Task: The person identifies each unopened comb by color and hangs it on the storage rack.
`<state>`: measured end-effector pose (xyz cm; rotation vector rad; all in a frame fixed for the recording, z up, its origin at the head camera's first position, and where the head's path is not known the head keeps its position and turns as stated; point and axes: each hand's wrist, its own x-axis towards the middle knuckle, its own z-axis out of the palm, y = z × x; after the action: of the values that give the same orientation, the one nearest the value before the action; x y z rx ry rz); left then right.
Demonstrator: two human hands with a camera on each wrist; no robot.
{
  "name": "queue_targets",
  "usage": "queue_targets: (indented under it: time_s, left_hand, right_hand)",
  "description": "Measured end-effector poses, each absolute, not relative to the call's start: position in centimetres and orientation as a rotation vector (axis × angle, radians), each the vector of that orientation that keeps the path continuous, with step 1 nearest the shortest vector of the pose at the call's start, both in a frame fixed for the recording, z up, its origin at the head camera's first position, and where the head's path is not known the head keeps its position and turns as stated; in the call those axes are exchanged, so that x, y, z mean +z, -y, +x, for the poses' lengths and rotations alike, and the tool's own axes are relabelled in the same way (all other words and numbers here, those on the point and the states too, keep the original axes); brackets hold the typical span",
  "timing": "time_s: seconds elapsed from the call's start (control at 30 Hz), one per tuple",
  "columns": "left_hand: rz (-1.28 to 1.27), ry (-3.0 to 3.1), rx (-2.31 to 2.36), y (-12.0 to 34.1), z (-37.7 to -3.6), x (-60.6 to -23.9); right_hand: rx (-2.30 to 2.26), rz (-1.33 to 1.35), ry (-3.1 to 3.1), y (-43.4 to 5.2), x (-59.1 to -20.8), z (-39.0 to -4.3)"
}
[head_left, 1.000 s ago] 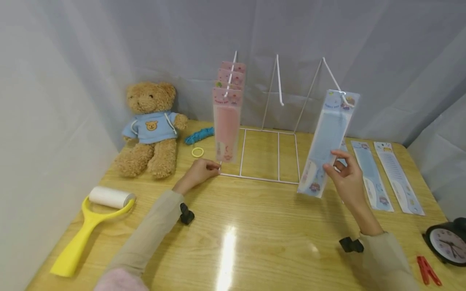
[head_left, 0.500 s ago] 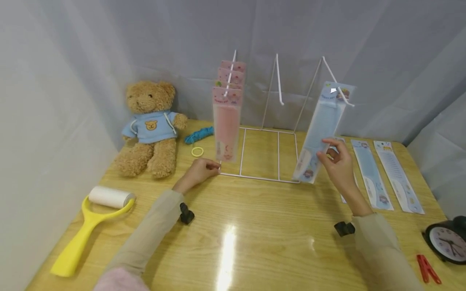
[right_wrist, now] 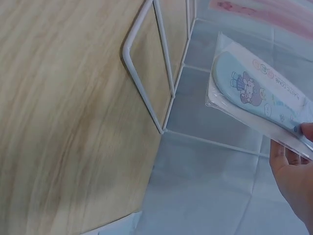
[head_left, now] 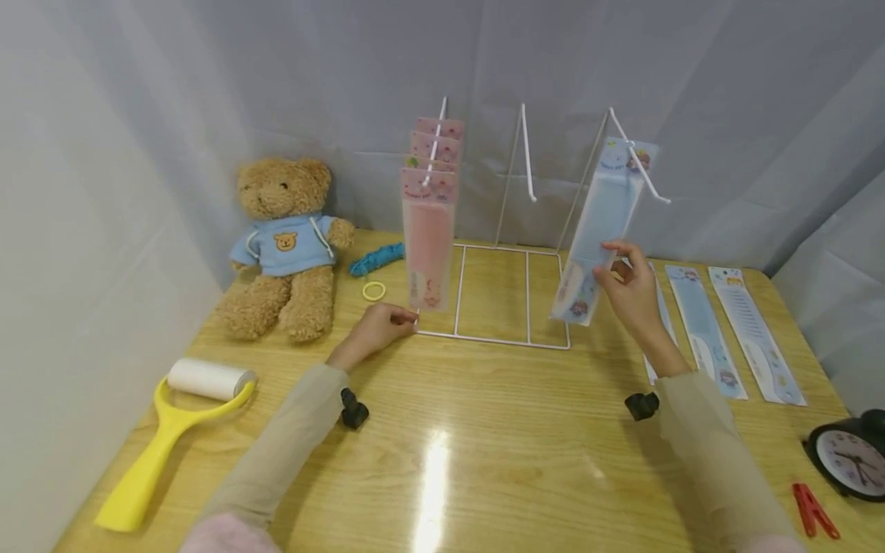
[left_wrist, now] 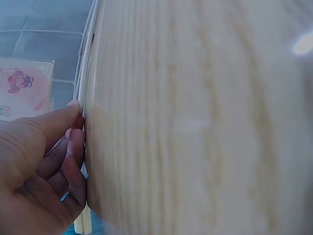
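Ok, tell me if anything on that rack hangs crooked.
The blue comb pack on the right hook hangs slanted, its lower end swung left, because the right hand grips it. The pink comb packs on the left hook hang straight.

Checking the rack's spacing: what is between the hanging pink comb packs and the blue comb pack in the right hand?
Head view: one bare white hook stands between the pink comb packs and the blue comb pack.

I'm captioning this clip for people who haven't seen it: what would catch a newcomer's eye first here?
Probably the white wire rack at the table's back, with pink comb packs hanging on its left hook. The right hand holds a blue comb pack hung on the right hook, while the left hand grips the rack's front corner. A teddy bear sits far left.
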<state>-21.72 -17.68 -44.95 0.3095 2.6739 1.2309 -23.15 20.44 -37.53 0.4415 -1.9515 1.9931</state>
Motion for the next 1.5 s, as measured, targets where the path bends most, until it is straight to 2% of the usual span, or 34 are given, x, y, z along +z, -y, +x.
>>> queue_targets:
  time_s: [0.6, 0.87, 1.17, 1.5]
  left_hand:
    - [0.312, -2.674, 1.243, 17.7, -21.6, -44.9]
    - [0.332, -2.688, 1.241, 17.7, -21.6, -44.9]
    - [0.338, -2.695, 1.229, 17.7, -21.6, -44.8]
    - [0.313, -2.679, 1.243, 17.7, -21.6, -44.9]
  right_hand:
    - [1.766, 0.396, 2.199, -20.7, -36.8, -26.3]
    - [1.688, 0.444, 2.262, -20.1, -34.7, -26.3]
    - [1.735, 0.388, 2.275, -21.2, -36.8, -28.3]
    - [1.768, 0.328, 2.31, -20.9, -37.1, -27.7]
